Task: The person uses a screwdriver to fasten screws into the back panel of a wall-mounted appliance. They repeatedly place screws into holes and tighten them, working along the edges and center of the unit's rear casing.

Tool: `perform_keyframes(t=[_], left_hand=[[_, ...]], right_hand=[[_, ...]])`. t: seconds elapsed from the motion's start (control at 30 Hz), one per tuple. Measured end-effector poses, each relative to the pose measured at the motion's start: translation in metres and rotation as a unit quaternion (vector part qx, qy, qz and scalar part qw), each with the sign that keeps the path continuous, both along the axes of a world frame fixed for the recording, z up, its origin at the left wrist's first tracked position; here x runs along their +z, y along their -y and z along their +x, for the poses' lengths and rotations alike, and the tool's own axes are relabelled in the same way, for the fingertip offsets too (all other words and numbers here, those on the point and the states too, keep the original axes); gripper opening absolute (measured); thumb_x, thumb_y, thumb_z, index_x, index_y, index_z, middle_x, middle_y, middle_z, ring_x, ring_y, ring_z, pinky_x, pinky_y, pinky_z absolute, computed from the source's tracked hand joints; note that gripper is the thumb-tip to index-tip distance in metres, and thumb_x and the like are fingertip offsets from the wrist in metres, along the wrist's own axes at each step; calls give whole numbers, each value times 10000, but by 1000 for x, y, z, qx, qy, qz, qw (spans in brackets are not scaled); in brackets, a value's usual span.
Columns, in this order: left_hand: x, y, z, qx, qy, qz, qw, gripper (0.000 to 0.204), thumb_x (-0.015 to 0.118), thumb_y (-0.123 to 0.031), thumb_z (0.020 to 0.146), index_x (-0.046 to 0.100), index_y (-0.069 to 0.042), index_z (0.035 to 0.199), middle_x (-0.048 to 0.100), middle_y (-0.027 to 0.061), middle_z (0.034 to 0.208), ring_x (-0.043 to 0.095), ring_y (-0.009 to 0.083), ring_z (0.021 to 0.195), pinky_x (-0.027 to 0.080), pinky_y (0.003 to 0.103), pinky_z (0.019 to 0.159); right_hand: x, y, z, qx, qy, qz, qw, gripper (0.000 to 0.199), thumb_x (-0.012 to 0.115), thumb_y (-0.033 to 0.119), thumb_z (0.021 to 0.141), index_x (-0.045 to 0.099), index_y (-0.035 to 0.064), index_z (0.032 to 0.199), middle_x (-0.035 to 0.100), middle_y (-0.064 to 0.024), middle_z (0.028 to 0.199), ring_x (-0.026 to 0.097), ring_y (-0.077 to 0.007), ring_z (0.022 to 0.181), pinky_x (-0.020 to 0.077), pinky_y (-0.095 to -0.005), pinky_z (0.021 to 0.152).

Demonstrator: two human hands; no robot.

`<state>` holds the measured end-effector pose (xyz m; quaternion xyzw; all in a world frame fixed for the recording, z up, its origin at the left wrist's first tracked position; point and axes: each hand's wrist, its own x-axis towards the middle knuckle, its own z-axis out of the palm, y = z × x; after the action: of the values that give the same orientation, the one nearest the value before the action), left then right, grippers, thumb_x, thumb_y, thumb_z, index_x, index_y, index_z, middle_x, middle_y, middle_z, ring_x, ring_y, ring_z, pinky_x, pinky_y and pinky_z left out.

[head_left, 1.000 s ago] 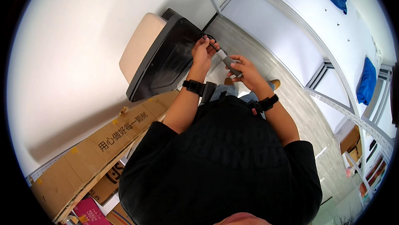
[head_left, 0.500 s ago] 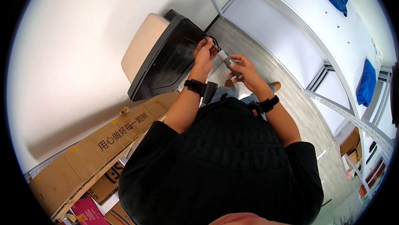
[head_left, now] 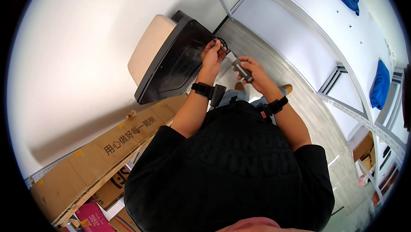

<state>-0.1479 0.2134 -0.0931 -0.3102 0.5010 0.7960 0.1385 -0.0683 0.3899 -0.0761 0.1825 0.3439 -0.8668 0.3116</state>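
My left hand [head_left: 212, 56] is closed in a pinch on a thin black cable [head_left: 224, 42], which loops just beyond the fingers. Beside that hand stands a bulky object with a beige padded-looking body [head_left: 150, 47] and a dark, recessed base panel [head_left: 175, 67]; it is tilted on its side by the wall. In my right hand [head_left: 254, 72] is a slim grey handheld tool [head_left: 243, 70] with a pale front end, pointing toward the left fingers. Where its tip meets the cable is too small to tell. Both wrists carry black straps with small devices.
A long cardboard box [head_left: 107, 146] lies along the wall at lower left, with other cartons [head_left: 107, 193] beneath. White metal-framed shelving [head_left: 291, 35] runs along the right, with blue cloths [head_left: 380, 84] on it. My shoes [head_left: 287, 89] stand on the grey wood-look floor [head_left: 308, 112].
The grey tool has turned slightly in my right hand, so more of its side shows. My left hand stays at the cable; the whole view has shifted a little.
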Motion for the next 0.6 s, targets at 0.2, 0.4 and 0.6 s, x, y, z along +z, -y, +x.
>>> perform_keyframes(t=[0.2, 0.4, 0.6], left_hand=[[2, 0, 0, -16, 6, -9, 1000, 213, 650, -141, 873, 525, -137, 1046, 605, -8, 828, 605, 129, 710, 498, 286, 643], [1, -1, 1, -10, 2, -40, 999, 261, 615, -128, 895, 523, -104, 1138, 604, 15, 832, 606, 133, 718, 510, 266, 622], [2, 0, 2, 0, -8, 2, 1000, 195, 574, -83, 910, 525, -97, 1098, 607, 39, 850, 619, 158, 751, 531, 295, 671]], right_hand=[[0, 8, 3, -13, -76, 213, 974, 429, 629, 159, 842, 477, 69, 1233, 543, -54, 1024, 583, -132, 723, 482, -245, 575], [2, 6, 5, -32, -16, 62, 997, 373, 594, 220, 886, 499, 84, 1220, 546, -89, 1099, 593, -178, 732, 491, -279, 577], [-10, 0, 5, 27, 38, -21, 999, 348, 504, 255, 937, 478, 77, 1235, 577, -55, 1003, 613, -160, 757, 500, -269, 551]])
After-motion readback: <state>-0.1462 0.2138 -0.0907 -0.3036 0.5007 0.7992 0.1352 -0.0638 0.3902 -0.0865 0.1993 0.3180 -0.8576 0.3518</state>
